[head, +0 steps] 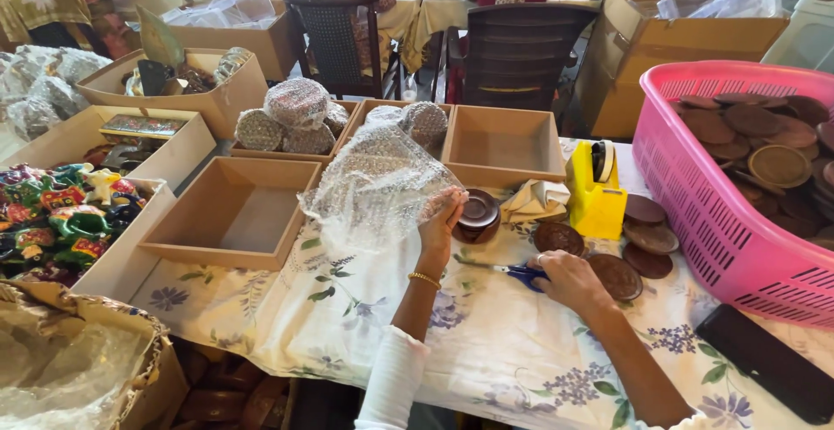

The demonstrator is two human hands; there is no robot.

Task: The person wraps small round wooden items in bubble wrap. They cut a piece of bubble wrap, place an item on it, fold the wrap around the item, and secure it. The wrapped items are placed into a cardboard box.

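The left hand [440, 226] pinches a bubble-wrap sheet [378, 188] raised at the desk's [365, 326] centre; the right hand [566, 279], at four o'clock, closes on blue scissors [514, 271]. The limp sheet could sag and snag the blades.

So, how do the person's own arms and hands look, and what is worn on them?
The left hand has a thin gold bangle at the wrist and a white sleeve lower on the forearm. The right hand wears a ring on one finger; that forearm is bare.
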